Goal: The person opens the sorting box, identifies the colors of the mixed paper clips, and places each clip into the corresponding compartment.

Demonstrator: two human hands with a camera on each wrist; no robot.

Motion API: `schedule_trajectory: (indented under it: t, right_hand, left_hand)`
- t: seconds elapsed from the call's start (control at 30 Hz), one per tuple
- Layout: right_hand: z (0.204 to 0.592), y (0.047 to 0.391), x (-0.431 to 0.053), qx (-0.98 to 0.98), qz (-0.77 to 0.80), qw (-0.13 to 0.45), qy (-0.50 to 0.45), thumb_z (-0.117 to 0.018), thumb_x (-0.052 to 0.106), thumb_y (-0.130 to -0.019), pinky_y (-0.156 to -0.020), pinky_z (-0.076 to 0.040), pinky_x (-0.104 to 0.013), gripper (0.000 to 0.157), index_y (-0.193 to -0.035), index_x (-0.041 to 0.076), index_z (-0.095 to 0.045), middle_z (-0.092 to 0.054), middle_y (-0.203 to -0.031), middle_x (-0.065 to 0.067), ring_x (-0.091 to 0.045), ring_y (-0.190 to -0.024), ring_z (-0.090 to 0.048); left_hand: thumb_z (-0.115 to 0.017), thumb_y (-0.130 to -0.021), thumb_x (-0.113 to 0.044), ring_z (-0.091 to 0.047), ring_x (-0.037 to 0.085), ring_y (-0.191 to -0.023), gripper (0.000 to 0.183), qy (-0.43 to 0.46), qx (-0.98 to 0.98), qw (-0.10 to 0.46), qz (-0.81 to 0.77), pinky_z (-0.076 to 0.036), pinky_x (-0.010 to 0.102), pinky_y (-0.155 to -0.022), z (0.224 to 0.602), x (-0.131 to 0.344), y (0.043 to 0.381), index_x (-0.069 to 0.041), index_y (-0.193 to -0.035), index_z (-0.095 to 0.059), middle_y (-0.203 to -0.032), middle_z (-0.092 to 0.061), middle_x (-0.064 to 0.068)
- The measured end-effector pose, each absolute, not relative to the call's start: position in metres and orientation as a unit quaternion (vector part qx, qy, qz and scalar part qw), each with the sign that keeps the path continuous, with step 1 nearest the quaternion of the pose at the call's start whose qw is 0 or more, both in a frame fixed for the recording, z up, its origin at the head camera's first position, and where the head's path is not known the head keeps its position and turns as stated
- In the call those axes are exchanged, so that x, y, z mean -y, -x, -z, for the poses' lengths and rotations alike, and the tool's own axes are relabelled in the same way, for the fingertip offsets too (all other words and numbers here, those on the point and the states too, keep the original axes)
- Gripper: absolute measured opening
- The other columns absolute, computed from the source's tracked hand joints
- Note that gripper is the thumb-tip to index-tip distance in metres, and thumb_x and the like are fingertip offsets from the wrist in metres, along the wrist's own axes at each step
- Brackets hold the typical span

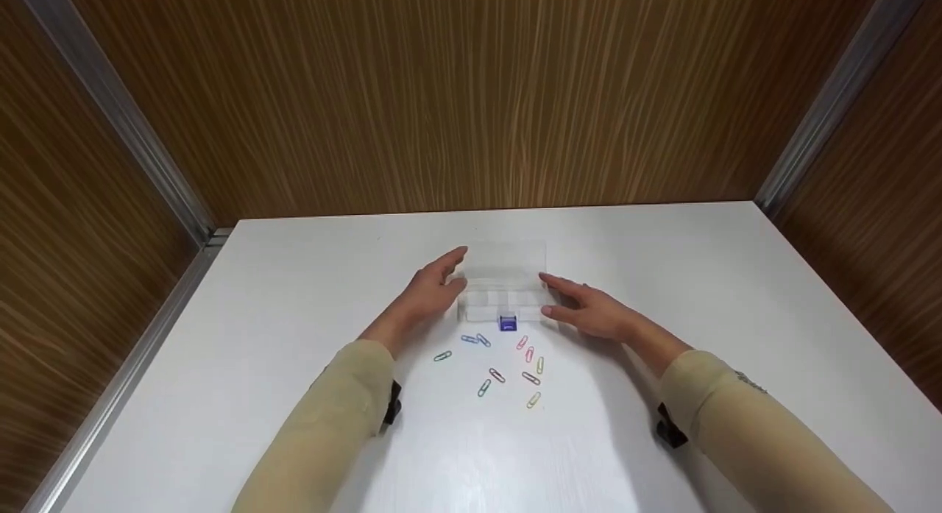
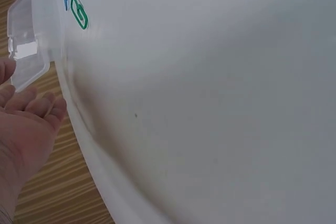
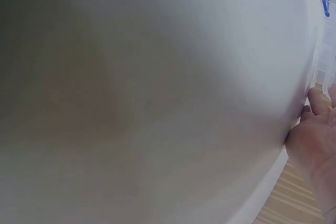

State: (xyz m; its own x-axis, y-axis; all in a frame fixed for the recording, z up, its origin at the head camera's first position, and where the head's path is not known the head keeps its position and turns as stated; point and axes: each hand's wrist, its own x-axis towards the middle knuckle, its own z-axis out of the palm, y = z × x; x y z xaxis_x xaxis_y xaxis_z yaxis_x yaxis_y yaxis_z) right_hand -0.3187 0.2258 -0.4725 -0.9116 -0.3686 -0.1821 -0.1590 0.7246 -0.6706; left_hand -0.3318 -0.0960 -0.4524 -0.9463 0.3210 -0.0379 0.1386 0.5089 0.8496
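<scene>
A: Where did the clear box [image 1: 482,314] lie?

B: It sat nearer the far edge of the white tabletop [image 1: 221,395], about midway between its left and right edges, lid [image 1: 505,257] open toward that far edge, purple latch [image 1: 508,323] facing the person. Ten coloured paper clips [image 1: 497,375] lay scattered on the near side.

A: How was the step best handled?

B: It looked like steadying or squaring the box. Light, even pressure low on both ends seemed wisest; a one-sided push could have skewed it or slid it into the clips.

A: And the hands?

B: Both were spread, pinching nothing. The left hand [image 1: 430,288] flanked the left end, thumb apart from the fingers; the right hand [image 1: 589,310] mirrored it opposite, forearms angled inward. Whether either pressed on the plastic could not be told.
</scene>
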Motion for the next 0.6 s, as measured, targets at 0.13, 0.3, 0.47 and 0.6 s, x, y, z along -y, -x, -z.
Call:
schedule_trajectory:
  t: [0.13,0.3,0.47,0.6]
  right_hand:
    - [0.471,0.319,-0.226,-0.915,0.343,0.154,0.143,-0.062,0.057,-0.103,-0.126,-0.005,-0.061,0.077,-0.169,0.032,-0.029,-0.025,-0.174,-0.008,-0.038,-0.161,-0.013]
    - [0.469,0.321,-0.226,-0.915,0.342,0.161,0.142,-0.061,0.058,-0.103,-0.126,-0.004,-0.062,0.077,-0.169,0.035,-0.028,-0.022,-0.175,-0.007,-0.039,-0.161,-0.01]
    - [0.469,0.322,-0.226,-0.916,0.339,0.162,0.141,-0.061,0.058,-0.104,-0.126,-0.003,-0.063,0.076,-0.169,0.037,-0.027,-0.02,-0.175,-0.006,-0.043,-0.161,-0.006]
    - [0.469,0.321,-0.226,-0.915,0.341,0.158,0.147,-0.06,0.057,-0.104,-0.125,-0.003,-0.064,0.076,-0.169,0.036,-0.027,-0.02,-0.175,-0.007,-0.045,-0.16,-0.005]
  left_hand:
    - [-0.054,-0.111,-0.027,-0.034,0.027,-0.156,0.061,-0.135,-0.862,0.088,-0.481,-0.029,0.045,-0.125,0.449,0.102,0.329,-0.021,-0.168,-0.033,-0.169,-0.038,0.006]
    - [-0.058,-0.11,-0.025,-0.044,0.025,-0.15,0.06,-0.123,-0.855,0.075,-0.497,-0.035,0.044,-0.121,0.445,0.114,0.323,-0.021,-0.166,-0.038,-0.162,-0.049,0.009]
    - [-0.061,-0.109,-0.023,-0.055,0.022,-0.142,0.057,-0.117,-0.848,0.07,-0.512,-0.043,0.041,-0.115,0.443,0.128,0.314,-0.021,-0.163,-0.044,-0.152,-0.059,0.01]
    - [-0.064,-0.108,-0.024,-0.06,0.02,-0.135,0.053,-0.12,-0.848,0.068,-0.512,-0.046,0.041,-0.113,0.442,0.137,0.304,-0.018,-0.159,-0.05,-0.144,-0.065,0.007]
